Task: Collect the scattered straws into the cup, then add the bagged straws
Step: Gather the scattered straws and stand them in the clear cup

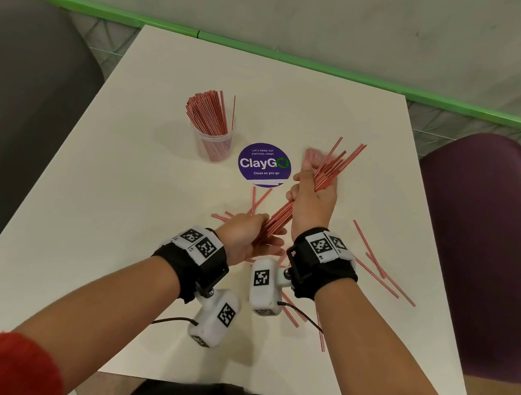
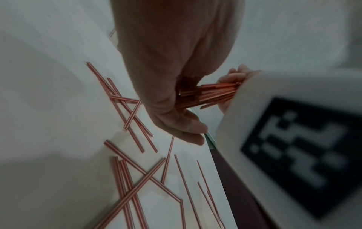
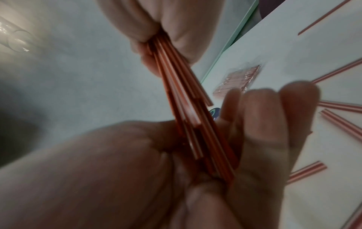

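Note:
My right hand (image 1: 315, 193) grips a bundle of red-and-white striped straws (image 1: 334, 165) around its middle, tilted up and to the right above the white table (image 1: 139, 245). My left hand (image 1: 254, 235) lies under the bundle's lower ends with fingers nearly straight, and the ends rest in its palm (image 3: 254, 131). The clear plastic cup (image 1: 214, 147) stands at the back left, holding several straws. The bagged straws (image 1: 312, 154) lie flat behind my right hand, partly hidden; the bag (image 3: 237, 82) shows better in the right wrist view. Loose straws (image 1: 375, 266) lie scattered to the right and under my wrists (image 2: 135, 124).
A round purple sticker (image 1: 264, 164) lies flat between the cup and my right hand. A grey chair (image 1: 5, 117) stands to the left of the table, a purple chair (image 1: 485, 254) to the right. A green-edged wall runs behind.

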### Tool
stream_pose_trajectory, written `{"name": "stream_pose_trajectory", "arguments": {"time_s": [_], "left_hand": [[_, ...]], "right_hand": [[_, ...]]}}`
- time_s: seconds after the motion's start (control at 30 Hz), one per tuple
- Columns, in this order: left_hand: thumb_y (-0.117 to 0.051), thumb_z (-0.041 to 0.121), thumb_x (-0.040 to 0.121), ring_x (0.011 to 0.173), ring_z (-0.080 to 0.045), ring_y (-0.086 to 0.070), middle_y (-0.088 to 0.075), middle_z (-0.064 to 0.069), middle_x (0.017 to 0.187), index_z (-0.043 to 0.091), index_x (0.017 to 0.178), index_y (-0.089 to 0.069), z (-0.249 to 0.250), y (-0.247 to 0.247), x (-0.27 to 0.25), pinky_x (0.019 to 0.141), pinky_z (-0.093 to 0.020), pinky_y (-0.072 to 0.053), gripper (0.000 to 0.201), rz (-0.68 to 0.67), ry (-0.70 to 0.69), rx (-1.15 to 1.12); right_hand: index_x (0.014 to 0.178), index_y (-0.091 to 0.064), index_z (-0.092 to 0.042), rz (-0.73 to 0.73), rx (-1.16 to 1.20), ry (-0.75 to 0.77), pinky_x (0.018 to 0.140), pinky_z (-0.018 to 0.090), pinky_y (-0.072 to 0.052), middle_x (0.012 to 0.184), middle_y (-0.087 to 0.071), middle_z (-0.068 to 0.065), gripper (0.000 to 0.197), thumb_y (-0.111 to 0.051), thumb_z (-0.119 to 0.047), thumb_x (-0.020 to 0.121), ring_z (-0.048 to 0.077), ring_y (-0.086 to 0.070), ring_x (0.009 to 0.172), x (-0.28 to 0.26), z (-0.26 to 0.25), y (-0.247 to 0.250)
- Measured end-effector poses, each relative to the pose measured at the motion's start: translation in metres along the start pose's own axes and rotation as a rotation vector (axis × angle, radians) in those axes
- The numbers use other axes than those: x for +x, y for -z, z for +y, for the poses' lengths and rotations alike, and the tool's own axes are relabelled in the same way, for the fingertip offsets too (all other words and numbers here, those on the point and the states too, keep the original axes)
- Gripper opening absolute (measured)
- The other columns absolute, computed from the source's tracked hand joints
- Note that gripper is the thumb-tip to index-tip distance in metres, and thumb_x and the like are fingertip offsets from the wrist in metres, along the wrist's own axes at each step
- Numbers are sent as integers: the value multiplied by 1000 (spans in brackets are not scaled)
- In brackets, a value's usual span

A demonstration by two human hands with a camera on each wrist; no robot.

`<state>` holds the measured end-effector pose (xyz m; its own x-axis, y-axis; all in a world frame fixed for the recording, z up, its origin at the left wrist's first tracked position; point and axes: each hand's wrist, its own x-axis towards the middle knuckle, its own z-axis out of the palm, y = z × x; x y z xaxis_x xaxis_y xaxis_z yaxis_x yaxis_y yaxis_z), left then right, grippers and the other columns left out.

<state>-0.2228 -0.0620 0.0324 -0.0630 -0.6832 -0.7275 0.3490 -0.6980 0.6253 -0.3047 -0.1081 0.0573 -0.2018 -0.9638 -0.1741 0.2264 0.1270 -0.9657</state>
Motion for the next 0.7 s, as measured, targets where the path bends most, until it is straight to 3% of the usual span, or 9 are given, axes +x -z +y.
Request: {"name": "stream_pose_trajectory", "arguments": {"time_s": [0.13,0.2,0.27,0.37,0.43,0.5,0.57,0.63,0.7], "left_hand": [[-31,19,102,59,-18,-62,-62,-13,82,-3,89,-55,3,0,-2,46,-23,-56,36,-33,-3,-55],[-30,22,103,52,-16,-64,-61,-13,79,-5,96,-54,4,0,-4,47,-23,-56,37,-54,-13,-65],[-27,26,103,57,-17,-63,-58,-12,75,-4,94,-53,6,0,-7,48,-24,-55,40,-72,-18,-64],[-24,37,102,59,-18,-64,-61,-10,70,1,94,-53,6,4,-8,61,-31,-58,47,-134,23,19],[-24,48,99,76,-23,-65,-64,-11,83,4,107,-55,9,6,-8,83,-42,-52,54,-147,26,204],[-26,53,96,101,-26,-58,-61,-11,109,10,124,-53,19,6,-7,94,-44,-45,58,-71,-81,344],[-29,49,97,115,-21,-53,-55,-7,130,14,134,-46,36,3,-8,99,-41,-42,53,22,-305,326],[-33,44,98,116,-16,-52,-52,0,132,19,140,-36,58,-1,-9,103,-37,-43,49,27,-540,294],[-35,38,99,108,-11,-54,-51,4,125,23,144,-29,72,-7,-8,98,-30,-45,48,-2,-706,365]], "right_hand": [[91,-50,-12,13,12,-17,42,14,-39,58,-49,-2,5,-54,-14,93,0,-42,36,-1,5,1],[104,-46,-11,30,25,-35,43,15,-39,54,-48,-4,14,-54,-14,93,0,-41,36,-2,10,1],[113,-43,-14,47,35,-70,42,16,-38,48,-48,-9,24,-55,-15,92,0,-39,35,-1,14,2],[90,-55,-9,-14,-40,-90,39,15,-35,42,-45,-10,12,-55,-20,93,1,-36,34,-1,15,2],[64,-51,-14,-74,-115,-93,39,16,-31,40,-40,-10,32,-54,-25,94,3,-32,33,-2,16,2],[56,-44,-18,-133,-188,-84,39,16,-30,34,-36,-11,40,-53,-30,94,3,-31,31,-5,15,2],[59,-45,-19,-176,-216,-119,35,17,-28,34,-35,-11,36,-54,-29,93,3,-29,29,-7,16,2],[60,-45,-19,-218,-248,-147,35,17,-27,41,-36,-8,33,-56,-25,92,4,-28,31,-10,19,2],[59,-41,-19,-292,-313,-144,36,19,-27,43,-37,-6,36,-54,-19,92,5,-29,31,-12,23,1]]}}
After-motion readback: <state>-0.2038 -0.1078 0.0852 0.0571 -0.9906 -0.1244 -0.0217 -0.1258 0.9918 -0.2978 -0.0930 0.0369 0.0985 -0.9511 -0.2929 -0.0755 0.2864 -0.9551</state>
